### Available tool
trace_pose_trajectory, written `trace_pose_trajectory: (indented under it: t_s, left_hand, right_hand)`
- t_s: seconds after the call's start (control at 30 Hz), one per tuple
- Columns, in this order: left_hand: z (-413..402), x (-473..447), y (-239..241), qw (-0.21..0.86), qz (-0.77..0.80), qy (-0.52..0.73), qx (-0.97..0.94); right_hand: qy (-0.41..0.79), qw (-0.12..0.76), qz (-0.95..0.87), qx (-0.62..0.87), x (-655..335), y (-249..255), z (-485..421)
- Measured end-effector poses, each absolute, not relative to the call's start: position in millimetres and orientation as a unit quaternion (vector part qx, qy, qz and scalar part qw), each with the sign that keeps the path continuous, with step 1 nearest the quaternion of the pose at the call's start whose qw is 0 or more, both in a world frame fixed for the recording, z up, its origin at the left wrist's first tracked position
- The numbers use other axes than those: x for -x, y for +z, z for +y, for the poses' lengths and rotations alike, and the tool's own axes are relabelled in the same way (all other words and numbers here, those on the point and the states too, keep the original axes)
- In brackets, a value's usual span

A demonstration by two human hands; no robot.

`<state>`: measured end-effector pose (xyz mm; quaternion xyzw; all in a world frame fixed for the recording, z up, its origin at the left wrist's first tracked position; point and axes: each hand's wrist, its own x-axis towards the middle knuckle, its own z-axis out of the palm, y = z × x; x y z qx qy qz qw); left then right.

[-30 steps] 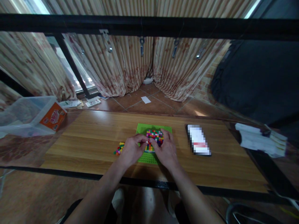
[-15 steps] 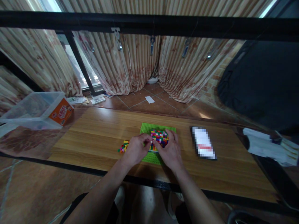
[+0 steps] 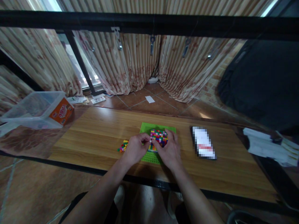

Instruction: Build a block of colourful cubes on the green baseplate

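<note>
Little has changed over the last second: both hands stay bunched over the near edge of the green baseplate [image 3: 145,128], and only the view has shifted a bit, so the work looks mid-step, with fingers still busy at the same spot. The left hand [image 3: 135,150] has thumb and forefinger pressed together, pinching something tiny at the block patch [image 3: 159,137]; what exactly, I cannot tell. The right hand [image 3: 168,150] is curled, fingertips touching the patch's near edge, palm over the plate. The patch sits on the plate just beyond both hands. Loose blocks [image 3: 123,146] lie just left of the left hand on the table [image 3: 98,133]. A phone [image 3: 203,142] lies well to the right.
</note>
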<state>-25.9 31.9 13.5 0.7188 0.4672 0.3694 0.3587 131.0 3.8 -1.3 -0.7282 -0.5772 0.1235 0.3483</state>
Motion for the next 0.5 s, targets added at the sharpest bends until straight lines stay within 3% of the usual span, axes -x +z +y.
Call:
trace_pose_trajectory:
  t_s: [0.5]
  left_hand:
    - [34.1,24.5,12.4,0.389,0.469,0.371,-0.7]
  right_hand:
    - [0.15,0.352,-0.567,0.73,-131.9,1.8,4.2]
